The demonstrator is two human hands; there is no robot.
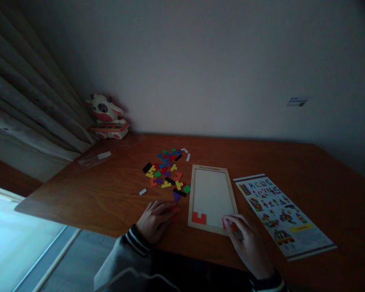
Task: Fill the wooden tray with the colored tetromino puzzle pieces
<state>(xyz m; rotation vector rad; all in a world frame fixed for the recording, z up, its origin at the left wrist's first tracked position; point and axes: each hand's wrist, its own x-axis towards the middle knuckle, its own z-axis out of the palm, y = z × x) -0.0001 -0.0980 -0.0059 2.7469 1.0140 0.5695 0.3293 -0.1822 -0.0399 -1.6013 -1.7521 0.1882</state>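
A wooden puzzle board [191, 198] with a pale inside lies on the table. An orange-red U-shaped puzzle piece [198, 218] sits in its near left corner. At the near right corner, my right hand [246, 239] is closed on a red puzzle piece [235, 227], partly covered by the fingers. Left of the board, my left hand [155, 221] rests low over the table, its fingers curled round another red piece [177, 209] that is mostly hidden. A purple piece [177, 197] lies just beyond those fingertips.
Several coloured puzzle pieces [166, 184] are spread left of the board. A printed picture sheet [276, 211] lies to its right. On the far left stand a cow-shaped toy [108, 115] and, nearer, a clear plastic bag [91, 160]. The wooden table [115, 202] ends close to both wrists.
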